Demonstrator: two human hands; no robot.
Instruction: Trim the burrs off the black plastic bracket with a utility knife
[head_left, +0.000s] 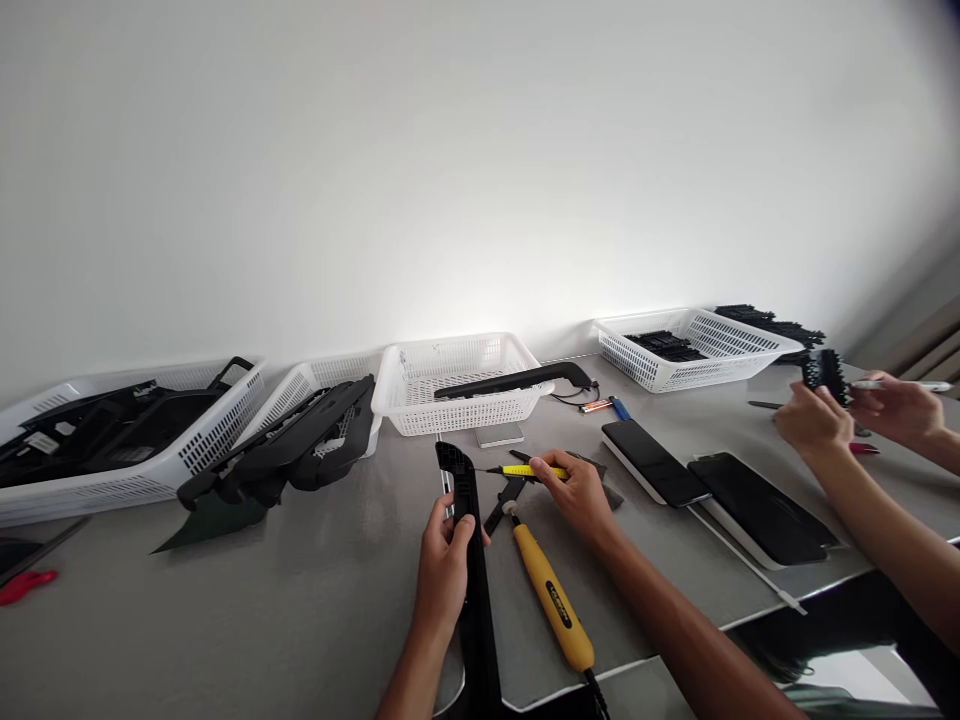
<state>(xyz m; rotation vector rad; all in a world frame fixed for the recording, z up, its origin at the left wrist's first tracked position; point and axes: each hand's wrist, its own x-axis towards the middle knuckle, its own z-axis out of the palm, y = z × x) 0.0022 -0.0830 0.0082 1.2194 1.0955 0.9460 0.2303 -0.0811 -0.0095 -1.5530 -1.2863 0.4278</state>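
Observation:
My left hand (442, 560) is closed around a long black plastic trim piece (480, 630), held upright with its hollow, ribbed side showing. In my right hand (577, 495) is a slim yellow-handled tool (517, 470), pinched between thumb and fingers. Its thin dark tip points left at the upper end of the trim piece; whether it touches cannot be told. Below my right hand, a yellow corded rotary tool (551, 595) with a small round pale head lies on the grey table (330, 610). Small dark pieces (504, 503) lie between the hands.
White baskets (517, 408) line the wall, several with black plastic parts (300, 430). Two phone-like slabs (656, 460) and a white cable (750, 565) lie to the right. Farther right, a co-worker's hands (817, 420) hold a black toothed part (825, 375) and a pen-like tool (915, 386).

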